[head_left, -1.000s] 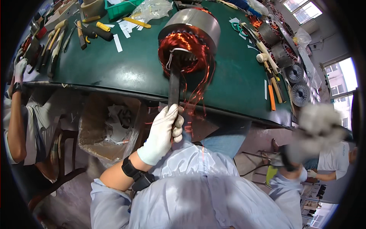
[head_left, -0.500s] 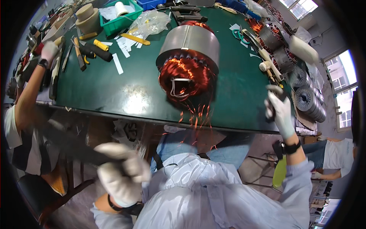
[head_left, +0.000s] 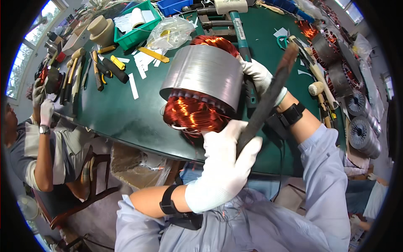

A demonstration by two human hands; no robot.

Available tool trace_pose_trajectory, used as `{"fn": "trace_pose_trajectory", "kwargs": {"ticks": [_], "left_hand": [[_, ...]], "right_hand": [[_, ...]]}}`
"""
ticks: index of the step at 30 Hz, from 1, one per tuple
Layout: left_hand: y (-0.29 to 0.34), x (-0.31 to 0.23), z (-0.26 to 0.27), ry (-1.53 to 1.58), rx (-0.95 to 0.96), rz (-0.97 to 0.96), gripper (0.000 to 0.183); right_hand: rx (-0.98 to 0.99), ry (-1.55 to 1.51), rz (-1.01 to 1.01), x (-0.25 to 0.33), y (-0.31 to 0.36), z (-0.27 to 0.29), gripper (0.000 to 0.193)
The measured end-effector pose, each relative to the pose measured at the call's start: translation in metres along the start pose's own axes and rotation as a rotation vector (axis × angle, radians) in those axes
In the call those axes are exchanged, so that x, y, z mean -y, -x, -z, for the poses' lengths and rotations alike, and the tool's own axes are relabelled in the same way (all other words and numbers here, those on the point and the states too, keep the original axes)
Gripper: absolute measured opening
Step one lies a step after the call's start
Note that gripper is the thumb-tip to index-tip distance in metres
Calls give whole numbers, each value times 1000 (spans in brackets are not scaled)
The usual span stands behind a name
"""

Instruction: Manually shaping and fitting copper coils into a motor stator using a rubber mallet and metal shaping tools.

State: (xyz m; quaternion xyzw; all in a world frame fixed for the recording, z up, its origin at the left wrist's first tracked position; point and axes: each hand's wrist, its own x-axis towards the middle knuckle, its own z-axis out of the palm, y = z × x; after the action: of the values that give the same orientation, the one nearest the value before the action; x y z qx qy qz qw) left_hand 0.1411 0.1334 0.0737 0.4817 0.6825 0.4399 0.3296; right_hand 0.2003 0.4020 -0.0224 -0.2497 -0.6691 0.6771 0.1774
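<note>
"So, what does the left hand (head_left: 226, 161) hold?"

"A dark bar (head_left: 266, 103), gripped in the white glove between thumb and fingers. It slants up to the right, crossing in front of the right wrist."

"And the right hand (head_left: 261, 80)?"

"Its gloved fingers reach across the handle of a pale-headed mallet (head_left: 238, 31), close beside the metal cylinder (head_left: 201, 71). I cannot tell whether they close on that handle or just press there."

"Where is the cylinder?"

"On the green table (head_left: 111, 115), in front of the person, on its side. Copper windings (head_left: 191, 110) bulge from its 2 ends."

"Does the left hand touch them?"

"It is right at the nearer bundle; I cannot tell whether it touches."
</note>
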Motion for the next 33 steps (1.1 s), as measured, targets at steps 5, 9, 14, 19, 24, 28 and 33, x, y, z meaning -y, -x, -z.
{"fn": "trace_pose_trajectory", "kwargs": {"ticks": [5, 9, 14, 19, 24, 28, 33], "left_hand": [[-7, -28, -32, 186, 134, 67, 24], [0, -38, -59, 322, 253, -196, 20], [-6, -26, -83, 160, 362, -366, 22], [8, 3, -82, -210, 478, -788, 36], [51, 72, -57, -459, 520, -860, 40], [85, 94, 5, -316, 322, -588, 50], [116, 61, 35, -120, 273, -11, 42]], "right_hand": [[-4, 189, 219, 25, 39, 42, 30], [-89, 389, 216, 63, 116, 86, 34], [-79, 804, 146, 106, 156, 118, 38], [-542, 1104, 5, 99, 165, 108, 60], [-688, 499, 291, 111, 237, 47, 44], [-616, 166, 108, 90, 328, 1, 40], [-727, 148, -229, 66, 403, -50, 31]]}}
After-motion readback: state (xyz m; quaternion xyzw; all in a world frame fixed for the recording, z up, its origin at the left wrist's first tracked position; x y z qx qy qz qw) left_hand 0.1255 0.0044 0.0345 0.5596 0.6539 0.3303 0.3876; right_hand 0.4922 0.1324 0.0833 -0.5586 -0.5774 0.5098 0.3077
